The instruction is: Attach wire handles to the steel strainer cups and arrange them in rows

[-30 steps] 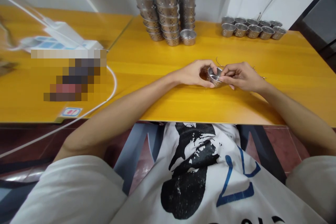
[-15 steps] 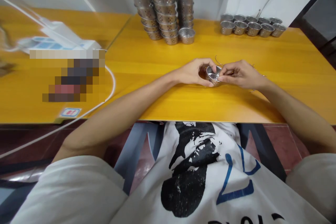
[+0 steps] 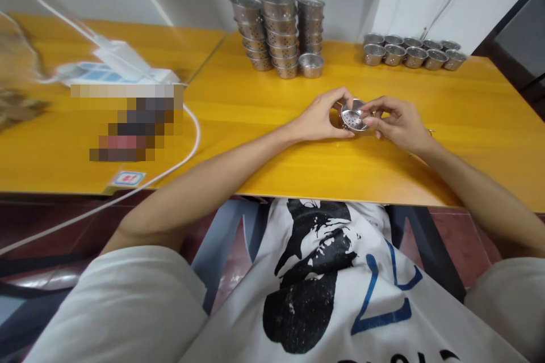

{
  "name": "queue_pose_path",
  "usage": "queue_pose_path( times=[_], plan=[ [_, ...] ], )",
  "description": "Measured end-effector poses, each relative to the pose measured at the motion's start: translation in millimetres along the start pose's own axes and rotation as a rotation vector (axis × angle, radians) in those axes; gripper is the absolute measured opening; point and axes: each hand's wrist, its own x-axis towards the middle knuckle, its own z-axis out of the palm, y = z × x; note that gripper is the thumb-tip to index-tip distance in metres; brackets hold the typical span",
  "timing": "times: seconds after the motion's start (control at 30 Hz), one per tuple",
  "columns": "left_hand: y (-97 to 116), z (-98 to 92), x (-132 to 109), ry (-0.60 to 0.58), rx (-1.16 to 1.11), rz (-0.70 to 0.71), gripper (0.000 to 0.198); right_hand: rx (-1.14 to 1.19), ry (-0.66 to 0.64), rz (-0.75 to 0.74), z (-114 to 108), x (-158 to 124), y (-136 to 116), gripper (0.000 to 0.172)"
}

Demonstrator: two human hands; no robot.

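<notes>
Over the yellow table, my left hand (image 3: 324,116) curves its thumb and fingers around a small perforated metal cup (image 3: 352,118). The cup is tilted so its open mouth and the holes in its bottom face me. At the cup's right rim is my right hand (image 3: 398,122), with thumb and fingertips pinched together. Whatever lies between those fingertips is too small to make out. A bit of thin wire (image 3: 431,131) shows on the table just beyond my right wrist.
Tall stacks of perforated metal cups (image 3: 279,25) stand at the back, with a single cup (image 3: 311,65) in front. Two rows of cups (image 3: 415,57) line the back right. On the left lie a white power strip (image 3: 164,75), its cable (image 3: 197,136) and a blurred-out patch.
The cup has tipped further, so more of its inside and bottom shows. My right fingertips have shifted slightly right along its rim. The whole view has shifted a little.
</notes>
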Motion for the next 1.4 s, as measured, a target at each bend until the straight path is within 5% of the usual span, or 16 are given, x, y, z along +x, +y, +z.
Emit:
queue_pose_path(
  times=[0.17, 0.3, 0.4, 0.87, 1.17, 1.4],
  plan=[
    [3, 1.4, 1, 0.081, 0.015, 0.037, 0.073, -0.018, 0.187, 0.029, 6, -3, -7, 0.059],
    [11, 3.5, -2, 0.048, 0.139, 0.105, 0.063, 0.106, 0.087, 0.127, 7, -3, -2, 0.075],
    [17, 5.8, -4, -0.030, 0.201, 0.188, 0.052, 0.150, 0.013, 0.185, 6, -2, 3, 0.071],
    [23, 20.0, -8, -0.147, 0.220, 0.339, 0.051, -0.200, 0.126, 0.073, 13, -1, 7, 0.066],
    [4, 12.9, -5, -0.107, 0.188, 0.233, 0.068, -0.027, 0.045, 0.170, 8, -1, 6, 0.052],
    [-8, 9.1, -6, -0.081, 0.194, 0.173, 0.085, -0.094, 0.045, 0.195, 11, -3, 0, 0.021]
  ],
)
